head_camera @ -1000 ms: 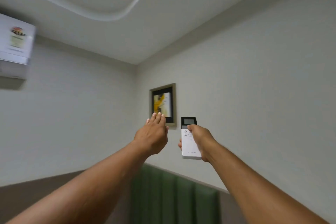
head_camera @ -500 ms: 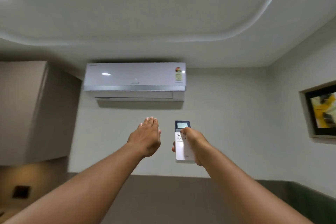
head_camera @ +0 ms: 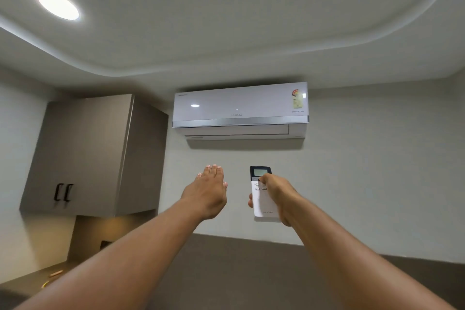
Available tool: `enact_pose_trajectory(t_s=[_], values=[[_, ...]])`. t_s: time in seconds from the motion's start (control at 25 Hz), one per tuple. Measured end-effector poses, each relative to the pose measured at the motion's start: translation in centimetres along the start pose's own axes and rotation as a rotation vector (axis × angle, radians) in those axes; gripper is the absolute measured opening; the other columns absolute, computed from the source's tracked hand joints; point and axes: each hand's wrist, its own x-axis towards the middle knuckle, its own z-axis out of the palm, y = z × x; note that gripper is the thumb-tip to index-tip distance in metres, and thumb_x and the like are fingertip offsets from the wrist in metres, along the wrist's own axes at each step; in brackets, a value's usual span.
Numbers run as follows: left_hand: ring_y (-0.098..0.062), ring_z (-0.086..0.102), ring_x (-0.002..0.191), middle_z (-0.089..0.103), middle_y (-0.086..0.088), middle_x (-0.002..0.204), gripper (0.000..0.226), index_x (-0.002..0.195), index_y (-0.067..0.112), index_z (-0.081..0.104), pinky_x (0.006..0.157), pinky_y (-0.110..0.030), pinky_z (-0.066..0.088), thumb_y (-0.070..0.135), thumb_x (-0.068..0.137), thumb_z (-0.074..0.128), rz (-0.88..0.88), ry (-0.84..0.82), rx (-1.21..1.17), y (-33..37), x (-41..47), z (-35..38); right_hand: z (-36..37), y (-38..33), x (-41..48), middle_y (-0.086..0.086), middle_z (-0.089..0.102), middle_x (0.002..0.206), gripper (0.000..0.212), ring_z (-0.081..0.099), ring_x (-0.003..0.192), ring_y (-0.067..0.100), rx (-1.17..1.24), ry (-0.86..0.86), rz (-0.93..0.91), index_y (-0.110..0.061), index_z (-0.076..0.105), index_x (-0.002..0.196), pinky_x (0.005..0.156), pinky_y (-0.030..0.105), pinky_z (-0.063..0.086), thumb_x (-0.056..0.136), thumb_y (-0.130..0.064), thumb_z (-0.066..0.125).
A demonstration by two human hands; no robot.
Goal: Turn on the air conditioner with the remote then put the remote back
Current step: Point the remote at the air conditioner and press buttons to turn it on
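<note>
Wall-mounted air conditioner (head_camera: 240,106), white, front panel lettered "LLOYD" at centre and "INVERTER" at lower right, a coloured rating sticker (head_camera: 297,99) above that word, its print too small to read. Louvre along the underside closed. Below the air conditioner, slightly right of its centre: remote (head_camera: 262,192), white body with dark top and lit grey display, "LLOYD" near its lower end, held upright against bare wall. Right hand (head_camera: 278,196) wrapped around the remote, fingers (head_camera: 250,202) curled behind it, thumb on the buttons just under the display. Below and left of the air conditioner: left hand (head_camera: 207,190), empty, palm down, fingers pressed together and extended. Clear wall between hands and unit. Left of the air conditioner: grey wall cabinet (head_camera: 83,156) with two black handles; further down, a worktop (head_camera: 25,282).
</note>
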Motion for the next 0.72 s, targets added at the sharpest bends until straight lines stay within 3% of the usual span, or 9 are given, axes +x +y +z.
enact_pose_trajectory(t_s=[0.32,0.72], values=[[-0.019,0.001,0.150,0.003,-0.007,0.164,0.057,0.154,0.010,0.006,0.120,-0.037,0.006,0.033,0.102,0.017,0.020,-0.004,-0.046,1.3,0.7,0.7,-0.5,-0.4,0.3,0.017,0.075,0.075,0.025,0.073,0.059,0.031,-0.083,0.003,-0.020,-0.008,0.062,0.102,0.064,0.034,0.058,0.090,-0.023,0.047],[-0.020,0.001,0.150,0.004,-0.007,0.164,0.057,0.154,0.010,0.005,0.121,-0.038,0.008,0.034,0.102,0.017,0.044,-0.009,-0.058,5.3,1.6,1.9,-4.0,-0.3,0.6,0.015,0.075,0.069,0.024,0.073,0.061,0.032,-0.096,-0.024,0.011,-0.008,0.062,0.098,0.067,0.035,0.057,0.085,-0.023,0.048]])
